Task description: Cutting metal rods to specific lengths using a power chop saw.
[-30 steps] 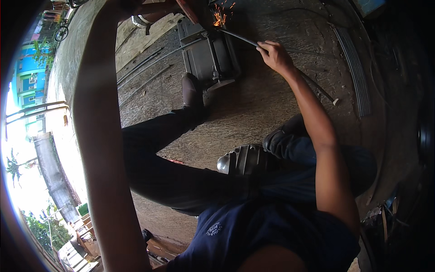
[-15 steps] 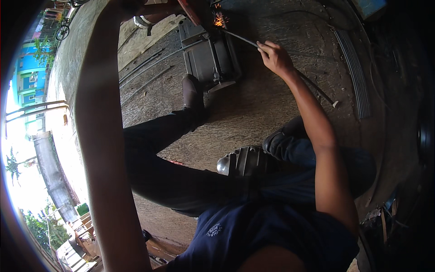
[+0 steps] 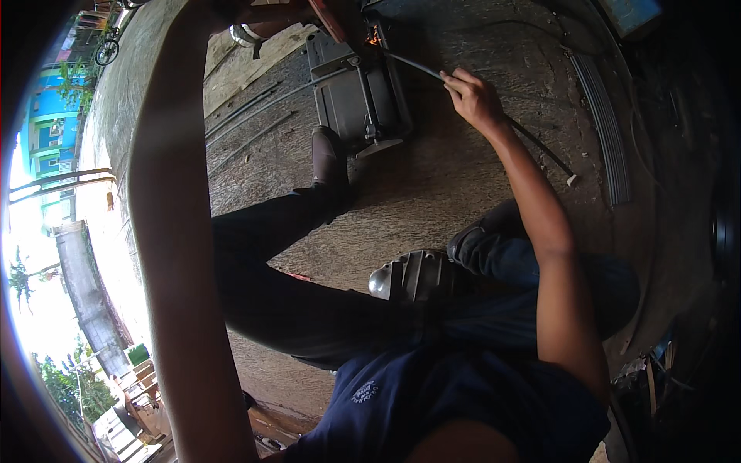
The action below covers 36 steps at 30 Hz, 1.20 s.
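My right hand is closed around a thin metal rod. Its far end reaches the cut-off saw, where small orange sparks glow beside a dark, hard-to-see part of the machine. Past my wrist the rod seems to run on down to the right, near a small pale piece on the floor. My left arm stretches up the left side and bends toward the saw's reddish upper part. A silvery band shows by that forearm. Shadow and the upper edge hide the left fingers.
Several thin rods lie left of the saw, touching or near its base. My boot rests against its near side. A ribbed metal strip lies at right. Between my legs sits a rounded dark shell.
The spray of sparks has shrunk to a smaller glow. My right hand keeps its grip on the rod, and the whole view has shifted slightly.
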Each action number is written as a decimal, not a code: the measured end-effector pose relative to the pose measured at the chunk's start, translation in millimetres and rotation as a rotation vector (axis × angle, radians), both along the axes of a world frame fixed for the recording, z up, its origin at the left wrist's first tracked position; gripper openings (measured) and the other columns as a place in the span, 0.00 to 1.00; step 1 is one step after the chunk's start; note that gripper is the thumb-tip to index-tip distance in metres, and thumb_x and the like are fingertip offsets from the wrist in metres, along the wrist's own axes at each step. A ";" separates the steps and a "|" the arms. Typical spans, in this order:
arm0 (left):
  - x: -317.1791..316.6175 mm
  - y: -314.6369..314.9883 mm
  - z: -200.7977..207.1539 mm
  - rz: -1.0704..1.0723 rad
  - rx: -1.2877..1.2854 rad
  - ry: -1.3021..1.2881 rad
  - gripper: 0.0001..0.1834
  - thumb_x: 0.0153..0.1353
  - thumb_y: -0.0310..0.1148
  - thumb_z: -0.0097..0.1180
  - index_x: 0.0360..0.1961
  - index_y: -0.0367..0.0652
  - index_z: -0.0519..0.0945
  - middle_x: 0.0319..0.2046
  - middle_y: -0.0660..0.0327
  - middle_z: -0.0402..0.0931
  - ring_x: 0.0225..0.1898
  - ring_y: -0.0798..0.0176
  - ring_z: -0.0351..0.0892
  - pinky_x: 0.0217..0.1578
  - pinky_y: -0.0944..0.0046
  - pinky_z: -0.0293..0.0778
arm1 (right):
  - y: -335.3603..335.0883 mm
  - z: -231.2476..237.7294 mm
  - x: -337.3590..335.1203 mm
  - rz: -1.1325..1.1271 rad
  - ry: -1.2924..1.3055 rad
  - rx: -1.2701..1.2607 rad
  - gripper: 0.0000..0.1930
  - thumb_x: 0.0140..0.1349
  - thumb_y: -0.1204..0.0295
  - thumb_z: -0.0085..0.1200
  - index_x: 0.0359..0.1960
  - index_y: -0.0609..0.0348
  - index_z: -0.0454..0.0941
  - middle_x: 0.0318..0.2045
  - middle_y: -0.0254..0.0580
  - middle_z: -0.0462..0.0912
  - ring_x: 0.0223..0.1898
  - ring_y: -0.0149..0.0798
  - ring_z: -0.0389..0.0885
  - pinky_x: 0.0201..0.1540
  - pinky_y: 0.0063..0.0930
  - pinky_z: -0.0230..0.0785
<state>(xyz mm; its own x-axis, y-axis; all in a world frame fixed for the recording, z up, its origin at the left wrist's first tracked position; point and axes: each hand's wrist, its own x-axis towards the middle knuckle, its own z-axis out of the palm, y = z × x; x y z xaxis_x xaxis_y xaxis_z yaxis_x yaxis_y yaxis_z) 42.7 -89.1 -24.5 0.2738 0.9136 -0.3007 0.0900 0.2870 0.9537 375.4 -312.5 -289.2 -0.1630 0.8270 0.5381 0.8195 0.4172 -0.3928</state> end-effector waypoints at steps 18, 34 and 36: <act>-0.5 -1.2 -0.6 -0.094 0.024 0.025 0.09 0.53 0.40 0.55 0.25 0.47 0.77 0.15 0.65 0.67 0.15 0.65 0.65 0.16 0.66 0.65 | 8.6 -4.9 8.2 0.079 0.137 -0.216 0.15 0.59 0.71 0.57 0.45 0.67 0.79 0.39 0.54 0.82 0.40 0.51 0.82 0.42 0.35 0.75; 6.9 -12.2 1.2 -0.235 0.141 0.107 0.11 0.58 0.38 0.49 0.27 0.44 0.78 0.15 0.65 0.67 0.16 0.68 0.66 0.16 0.69 0.63 | 47.7 -24.9 56.8 -0.110 0.210 -0.623 0.30 0.58 0.39 0.52 0.29 0.59 0.84 0.16 0.40 0.77 0.22 0.34 0.74 0.28 0.35 0.67; 8.2 -15.2 0.9 -0.084 0.094 0.048 0.11 0.58 0.37 0.48 0.28 0.44 0.79 0.15 0.65 0.66 0.16 0.68 0.65 0.16 0.69 0.63 | 64.0 -16.7 72.7 -0.177 0.079 -0.522 0.33 0.56 0.37 0.51 0.32 0.60 0.84 0.18 0.45 0.79 0.25 0.40 0.80 0.32 0.38 0.71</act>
